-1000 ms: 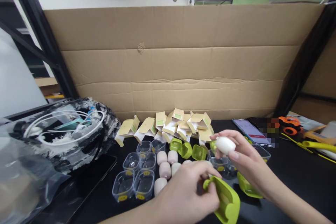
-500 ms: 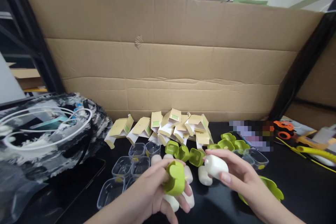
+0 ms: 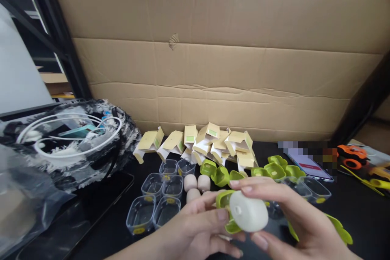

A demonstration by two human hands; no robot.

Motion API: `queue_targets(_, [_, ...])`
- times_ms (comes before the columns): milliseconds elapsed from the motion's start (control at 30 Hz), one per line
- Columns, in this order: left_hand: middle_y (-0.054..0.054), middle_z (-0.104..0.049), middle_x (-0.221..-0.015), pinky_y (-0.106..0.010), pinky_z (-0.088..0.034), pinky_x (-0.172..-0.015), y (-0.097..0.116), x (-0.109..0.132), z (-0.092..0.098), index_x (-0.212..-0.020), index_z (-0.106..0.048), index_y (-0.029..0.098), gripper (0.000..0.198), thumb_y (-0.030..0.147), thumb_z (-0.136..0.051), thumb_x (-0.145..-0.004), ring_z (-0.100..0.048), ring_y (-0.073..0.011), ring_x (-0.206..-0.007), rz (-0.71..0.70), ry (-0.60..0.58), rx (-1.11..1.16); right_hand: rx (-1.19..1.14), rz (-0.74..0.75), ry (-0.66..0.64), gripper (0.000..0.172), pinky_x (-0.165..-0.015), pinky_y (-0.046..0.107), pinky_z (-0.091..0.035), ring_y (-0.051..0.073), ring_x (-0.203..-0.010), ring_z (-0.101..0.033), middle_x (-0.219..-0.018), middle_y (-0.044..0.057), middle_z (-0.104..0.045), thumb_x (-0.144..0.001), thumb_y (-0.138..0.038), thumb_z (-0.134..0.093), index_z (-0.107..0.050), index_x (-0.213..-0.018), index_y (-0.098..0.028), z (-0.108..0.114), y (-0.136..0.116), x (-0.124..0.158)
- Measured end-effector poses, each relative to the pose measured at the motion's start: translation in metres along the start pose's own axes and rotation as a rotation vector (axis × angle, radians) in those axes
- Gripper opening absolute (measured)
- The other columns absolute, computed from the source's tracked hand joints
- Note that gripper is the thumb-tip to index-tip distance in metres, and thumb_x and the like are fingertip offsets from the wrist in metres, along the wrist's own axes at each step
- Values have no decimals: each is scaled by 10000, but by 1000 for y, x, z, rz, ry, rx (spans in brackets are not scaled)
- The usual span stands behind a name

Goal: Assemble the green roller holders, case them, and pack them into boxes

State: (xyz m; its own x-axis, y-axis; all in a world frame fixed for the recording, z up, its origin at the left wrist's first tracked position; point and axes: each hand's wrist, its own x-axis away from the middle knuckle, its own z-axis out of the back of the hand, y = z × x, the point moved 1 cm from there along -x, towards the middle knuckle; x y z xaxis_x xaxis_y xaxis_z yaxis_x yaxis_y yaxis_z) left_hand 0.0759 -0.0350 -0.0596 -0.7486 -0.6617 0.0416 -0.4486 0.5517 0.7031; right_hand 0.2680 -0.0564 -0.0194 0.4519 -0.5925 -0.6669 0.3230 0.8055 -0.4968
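Observation:
My left hand [image 3: 202, 225] grips a small green plastic cup [image 3: 223, 199], its open side turned toward the right. In my right hand [image 3: 300, 213] is a rounded white block [image 3: 250, 212] with a small nub on its face, pinched between thumb and fingers. The block overlaps the cup's opening in view; how far it sits inside, I cannot tell. Similar whitish blocks [image 3: 190, 183] stand just beyond my left hand. Green cups [image 3: 221, 176] lie behind both hands, with more green cups [image 3: 275, 170] farther right. Part of a green scalloped piece [image 3: 340, 229] shows beyond my right wrist.
Clear plastic cups [image 3: 141, 214] stand in rows at left, and others [image 3: 317, 189] at right. Small opened cartons [image 3: 174, 142] lie against the cardboard wall [image 3: 213, 65]. A fluffy basket [image 3: 128, 142] with cables is far left; a phone [image 3: 310, 164] and orange toy [image 3: 353, 156] sit right.
My right hand has brought the white block left to the green cup in my left hand. The cup has turned its opening toward the block. The view has shifted slightly.

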Motion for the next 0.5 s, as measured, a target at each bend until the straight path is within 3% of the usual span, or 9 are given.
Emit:
queue_targets(67, [-58, -680, -896, -245, -443, -640, -8, -3, 8, -1056, -635, 159, 387, 321, -783, -737, -635, -134, -709, 12, -17, 27, 4, 14, -19, 518, -940, 280, -528, 202, -1103, -626, -1190, 8, -661, -788, -136, -689, -525, -1230, -351, -4, 1, 0])
queue_targets(167, [-39, -664, -865, -247, -395, -659, -14, -2, 13, -1038, -609, 171, 367, 333, -733, -733, -615, -127, -669, 77, -57, 51, 31, 41, -38, 517, -950, 355, -526, 249, -1118, -621, -1167, 27, -683, -789, -169, -692, -522, -1248, -337, -8, 4, 4])
queue_targets(300, [-42, -620, -905, -307, -380, -754, -16, 2, 3, -1044, -599, 166, 353, 238, -594, -698, -597, -187, -797, 41, -76, 109, 57, 77, -103, 472, -943, 383, -517, 262, -1083, -646, -1146, 40, -706, -828, -225, -659, -520, -1265, -334, -13, 7, 13])
queue_targets(400, [-70, -603, -932, -348, -380, -767, -16, 3, -4, -980, -618, 147, 335, 236, -506, -677, -565, -250, -896, 15, -100, 118, 81, 65, -72, 361, -973, 401, -475, 251, -1094, -641, -1164, 30, -704, -902, -306, -553, -523, -1259, -347, -19, 8, 20])
queue_targets(500, [-53, -596, -920, -342, -378, -775, -17, 4, -7, -940, -619, 163, 301, 230, -478, -682, -551, -252, -922, 33, -88, 129, 151, 55, -50, 302, -1006, 372, -435, 214, -1088, -648, -1158, 0, -711, -946, -295, -480, -542, -1234, -364, -24, 10, 26])
